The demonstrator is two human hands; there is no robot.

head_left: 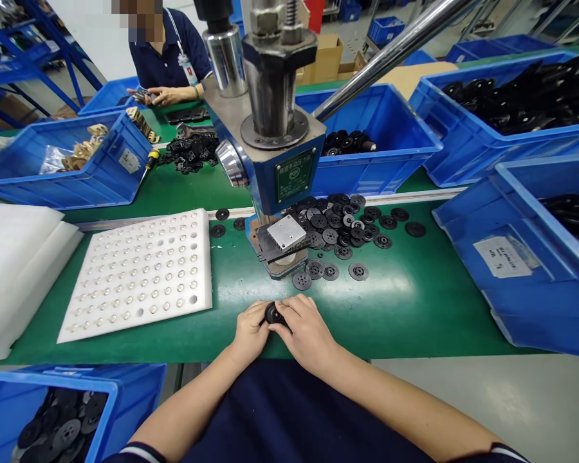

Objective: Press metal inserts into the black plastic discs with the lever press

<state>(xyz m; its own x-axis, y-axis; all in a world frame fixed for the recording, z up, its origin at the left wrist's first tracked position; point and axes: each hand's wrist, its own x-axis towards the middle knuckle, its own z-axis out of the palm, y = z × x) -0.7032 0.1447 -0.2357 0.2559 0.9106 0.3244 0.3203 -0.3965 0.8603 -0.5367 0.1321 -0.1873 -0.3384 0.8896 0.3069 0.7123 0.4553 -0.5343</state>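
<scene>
Close to the table's front edge, my left hand [251,329] and my right hand [306,329] together hold a small black round part [273,314] with a raised hub. Both hands are closed on it, fingertips at its rim, and they cover much of it. Just beyond them stands a hand press [287,173]; on its base rests a silver metal block [286,233] on a dark plate. Beside the base, to the right, lies a heap of black slotted discs [335,222]. A white foam tray [139,276] with rows of small metal pieces lies left of my hands.
Blue bins [492,251] with black parts stand at the right and behind the press. Another bin [113,386] of black discs is at lower left. The press lever [395,58] slants up right. Across the table, a co-worker's hands [166,96] hold something. A screwdriver [149,164] leans on a bin.
</scene>
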